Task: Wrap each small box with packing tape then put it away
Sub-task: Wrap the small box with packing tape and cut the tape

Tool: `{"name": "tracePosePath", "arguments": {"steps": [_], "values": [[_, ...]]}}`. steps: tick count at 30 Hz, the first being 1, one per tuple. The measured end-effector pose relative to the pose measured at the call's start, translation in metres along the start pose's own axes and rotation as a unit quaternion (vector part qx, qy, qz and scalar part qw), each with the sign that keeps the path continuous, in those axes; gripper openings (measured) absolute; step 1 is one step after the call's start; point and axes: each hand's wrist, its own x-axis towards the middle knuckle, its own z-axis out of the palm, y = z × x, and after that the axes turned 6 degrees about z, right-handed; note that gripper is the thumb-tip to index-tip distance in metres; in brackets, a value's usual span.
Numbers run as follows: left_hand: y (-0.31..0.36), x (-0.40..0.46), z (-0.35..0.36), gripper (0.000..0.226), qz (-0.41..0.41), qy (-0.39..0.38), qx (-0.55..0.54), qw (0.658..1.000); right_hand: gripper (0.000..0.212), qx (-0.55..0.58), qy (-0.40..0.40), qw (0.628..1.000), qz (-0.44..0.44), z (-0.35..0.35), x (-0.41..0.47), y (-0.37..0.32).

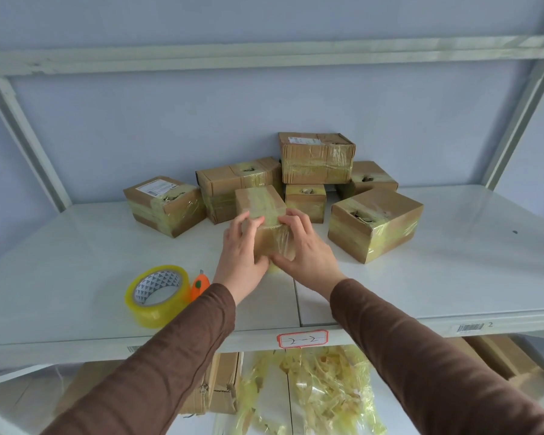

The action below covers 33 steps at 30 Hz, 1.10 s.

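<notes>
Head view, looking down at a white metal shelf (76,246) set against a pale blue wall. Two hands in brown sleeves reach forward to a small cardboard box (259,205) standing near the middle of the shelf, its top and front already banded with yellowish clear tape. The left hand (241,251) wraps the box's left side, fingers (248,222) curled over the top front edge and thumb low on the front. The right hand (302,249) mirrors it on the right side, fingers curled onto the top edge and thumb pressed near the bottom front corner, so both hands grip the box.

Behind and beside it sit more taped boxes: one at the left with a white label (164,204), a long one behind (239,180), a small one just right of the held box (305,200), a large one at the right (374,224), and one stacked on top at the back (316,157) with another behind it (371,177).

Near the front left of the shelf lies a roll of clear packing tape (157,293), with a small orange cutter (198,285) just beside it. A red-bordered handwritten tag (302,339) is stuck to the shelf's front edge. On the level below lie a heap of crumpled used tape (314,390) and more cardboard boxes (220,384).
</notes>
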Motion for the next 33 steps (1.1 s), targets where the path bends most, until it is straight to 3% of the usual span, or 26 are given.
{"name": "tracePosePath", "arguments": {"steps": [5,8,10,13,16,18,21,24,28,33], "values": [[0.032,-0.004,-0.016,0.066,0.093,-0.008,-0.020,0.995,0.078,-0.026,0.020,0.997,0.071,-0.013,0.002,-0.008],[0.037,-0.003,-0.033,0.061,0.117,0.035,0.021,0.992,0.073,0.005,-0.038,0.998,0.052,-0.034,0.002,0.002],[0.025,0.000,-0.047,0.048,0.081,0.084,0.003,0.993,0.070,0.022,-0.109,0.993,0.040,-0.056,0.003,0.017],[0.000,0.005,-0.059,0.030,-0.036,0.092,-0.129,0.987,0.065,0.050,-0.182,0.981,0.042,-0.083,0.001,0.038],[-0.012,0.012,-0.056,0.046,-0.195,-0.005,-0.287,0.938,0.068,0.091,-0.245,0.964,0.057,-0.095,0.000,0.045],[-0.008,0.016,-0.052,0.062,-0.228,-0.067,-0.329,0.914,0.077,0.139,-0.255,0.954,0.078,-0.098,-0.001,0.039],[0.003,0.028,-0.049,0.074,-0.079,-0.131,-0.230,0.961,0.091,0.145,-0.207,0.964,0.077,-0.097,-0.001,0.024],[0.012,0.041,-0.048,0.088,0.073,-0.247,-0.019,0.966,0.091,-0.018,-0.215,0.976,0.011,-0.089,-0.001,0.016],[0.007,0.045,-0.049,0.096,0.151,-0.292,0.083,0.941,0.078,-0.110,-0.190,0.975,-0.040,-0.081,-0.003,0.016],[0.000,0.044,-0.042,0.067,0.166,-0.244,0.060,0.954,0.062,-0.110,-0.135,0.983,-0.058,-0.074,-0.005,0.017]]}}
